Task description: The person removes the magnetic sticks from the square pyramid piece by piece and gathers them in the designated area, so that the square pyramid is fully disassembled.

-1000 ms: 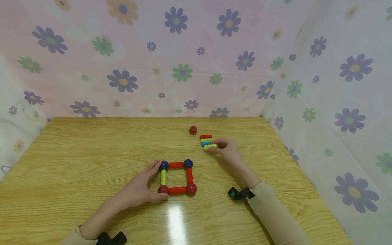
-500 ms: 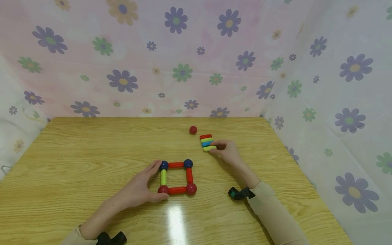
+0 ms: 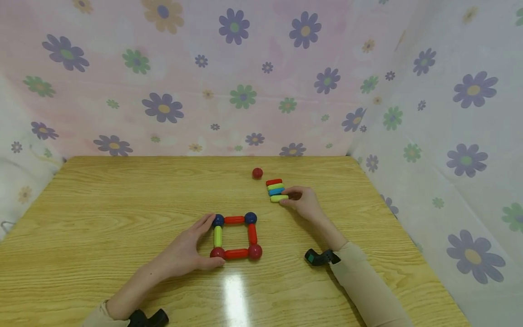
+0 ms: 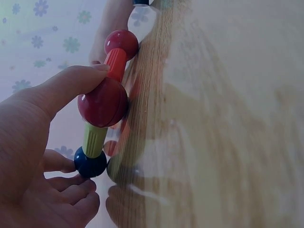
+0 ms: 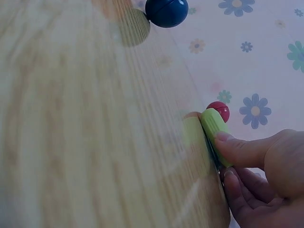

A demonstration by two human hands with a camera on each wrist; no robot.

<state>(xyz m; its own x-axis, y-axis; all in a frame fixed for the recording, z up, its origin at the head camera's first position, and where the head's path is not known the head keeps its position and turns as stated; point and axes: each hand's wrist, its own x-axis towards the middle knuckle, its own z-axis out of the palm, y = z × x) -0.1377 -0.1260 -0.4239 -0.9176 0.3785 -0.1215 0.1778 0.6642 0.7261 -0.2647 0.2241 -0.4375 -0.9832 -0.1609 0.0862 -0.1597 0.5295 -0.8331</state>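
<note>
On the table lies a square of rods and balls, with red rods point(image 3: 237, 254) on three sides and a yellow-green rod point(image 3: 218, 237) on the left. Two blue balls point(image 3: 251, 218) form its far corners, two dark red balls point(image 3: 255, 251) its near ones. My left hand point(image 3: 185, 250) grips the left side, thumb at the near red ball point(image 4: 103, 102), fingertips at the far blue ball point(image 4: 90, 162). My right hand point(image 3: 304, 203) pinches a loose yellow-green rod point(image 3: 278, 198) at its right end. In the right wrist view, the thumb presses that rod point(image 5: 213, 122).
Beyond the pinched rod lie a blue rod point(image 3: 276, 192), another yellow-green rod point(image 3: 275, 186) and a red rod point(image 3: 274, 182), side by side. A loose red ball point(image 3: 257, 173) sits farther back. Flowered cloth point(image 3: 245, 113) hangs behind the wooden table point(image 3: 143, 195).
My right hand has shifted the nearest yellow-green rod slightly toward me and left, opening a small gap from the blue rod. The left hand and the square have stayed put.
</note>
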